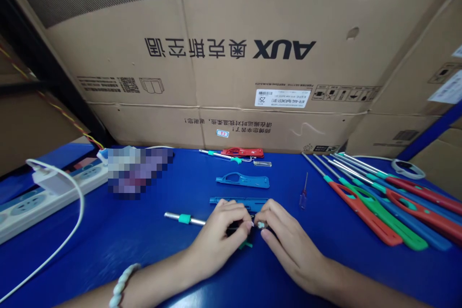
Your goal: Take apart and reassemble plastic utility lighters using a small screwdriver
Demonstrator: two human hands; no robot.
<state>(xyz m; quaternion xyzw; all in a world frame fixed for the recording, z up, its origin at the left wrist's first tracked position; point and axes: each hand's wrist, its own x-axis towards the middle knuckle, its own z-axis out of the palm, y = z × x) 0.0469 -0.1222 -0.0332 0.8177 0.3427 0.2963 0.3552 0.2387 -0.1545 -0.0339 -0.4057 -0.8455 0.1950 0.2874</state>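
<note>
My left hand point(225, 236) is closed, thumb and forefinger pinched together, with a tiny pale bit showing at the tips. My right hand point(285, 245) curls round a small clear-looking piece with a pale end point(262, 225); most of it is hidden by the fingers. The two hands nearly meet. From under my left hand a metal lighter tube point(197, 221) with a green collar sticks out to the left, and a green trigger piece point(246, 245) shows below the fingers. Just beyond my fingers lies a blue lighter handle half point(231, 200), partly covered.
Behind lie another blue handle half point(243, 180), a red lighter handle point(245, 152) and a clear fuel tank point(262, 164). A screwdriver point(303, 197) and several long lighters point(382, 202) are on the right. A power strip point(72, 192) with a white cable stands left. Cardboard point(202, 77) walls the back.
</note>
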